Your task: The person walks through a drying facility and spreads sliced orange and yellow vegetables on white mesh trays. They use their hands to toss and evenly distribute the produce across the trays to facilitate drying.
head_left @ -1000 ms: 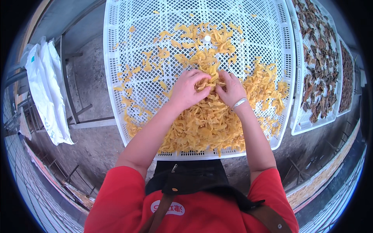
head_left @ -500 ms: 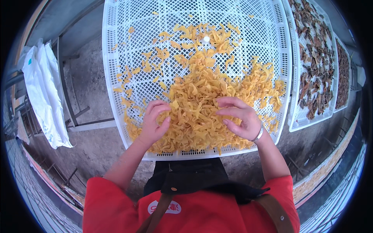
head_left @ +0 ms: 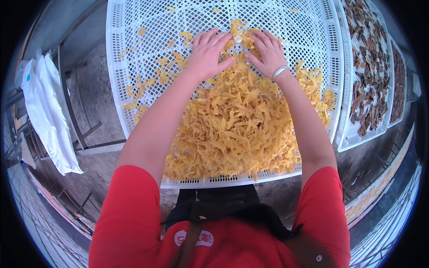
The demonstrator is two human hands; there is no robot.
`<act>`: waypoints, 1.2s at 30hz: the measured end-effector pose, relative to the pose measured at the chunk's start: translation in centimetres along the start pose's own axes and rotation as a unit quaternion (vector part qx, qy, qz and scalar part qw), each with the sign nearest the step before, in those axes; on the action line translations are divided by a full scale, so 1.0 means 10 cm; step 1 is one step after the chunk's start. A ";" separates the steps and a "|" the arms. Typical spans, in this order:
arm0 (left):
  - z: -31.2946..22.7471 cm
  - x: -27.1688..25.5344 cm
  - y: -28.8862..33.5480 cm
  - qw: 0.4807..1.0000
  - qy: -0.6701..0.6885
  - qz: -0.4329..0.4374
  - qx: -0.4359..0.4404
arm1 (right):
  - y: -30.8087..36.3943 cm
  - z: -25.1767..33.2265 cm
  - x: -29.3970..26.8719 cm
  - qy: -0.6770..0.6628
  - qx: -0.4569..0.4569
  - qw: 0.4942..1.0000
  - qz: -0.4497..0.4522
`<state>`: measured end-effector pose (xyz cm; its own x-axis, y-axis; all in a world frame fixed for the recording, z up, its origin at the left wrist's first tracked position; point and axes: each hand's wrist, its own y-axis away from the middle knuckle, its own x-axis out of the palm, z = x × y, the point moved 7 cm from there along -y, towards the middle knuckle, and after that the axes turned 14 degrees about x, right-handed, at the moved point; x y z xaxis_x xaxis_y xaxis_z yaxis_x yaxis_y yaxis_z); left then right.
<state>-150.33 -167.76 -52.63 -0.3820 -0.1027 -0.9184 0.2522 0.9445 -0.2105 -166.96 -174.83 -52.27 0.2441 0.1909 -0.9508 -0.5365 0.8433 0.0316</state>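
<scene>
Yellow strips (head_left: 234, 127) heaped on white mesh tray (head_left: 147, 18), left hand (head_left: 208, 56) loosely spread, right hand (head_left: 269, 56) likewise, neither gripping

Creased white sack (head_left: 47, 114) at left, metal frame (head_left: 100, 148) beside it, grey floor (head_left: 100, 85), brown strips (head_left: 369, 89) in another tray (head_left: 357, 142)

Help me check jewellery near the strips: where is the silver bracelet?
In the head view, right of centre, the silver bracelet circles the wrist of the right hand, over the white tray, near yellow strips.
</scene>
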 end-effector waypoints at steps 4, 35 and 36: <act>-0.61 -0.14 0.34 0.987 0.137 0.053 0.060 | 0.75 0.26 -0.21 -0.096 0.007 0.993 0.065; -0.75 -1.02 2.92 0.965 0.120 -0.060 -0.227 | 1.27 -1.10 -0.81 0.085 0.241 0.964 -0.075; -0.65 -0.98 3.06 0.962 0.044 -0.045 -0.264 | 1.20 -1.44 -0.74 0.119 0.279 0.951 -0.054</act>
<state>-144.62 -135.82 -47.90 -0.4610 -0.1869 -0.8675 -0.2637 0.9623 -0.0672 -186.80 -173.36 -49.29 0.0490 0.0248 -0.9985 0.0099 0.9996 0.0253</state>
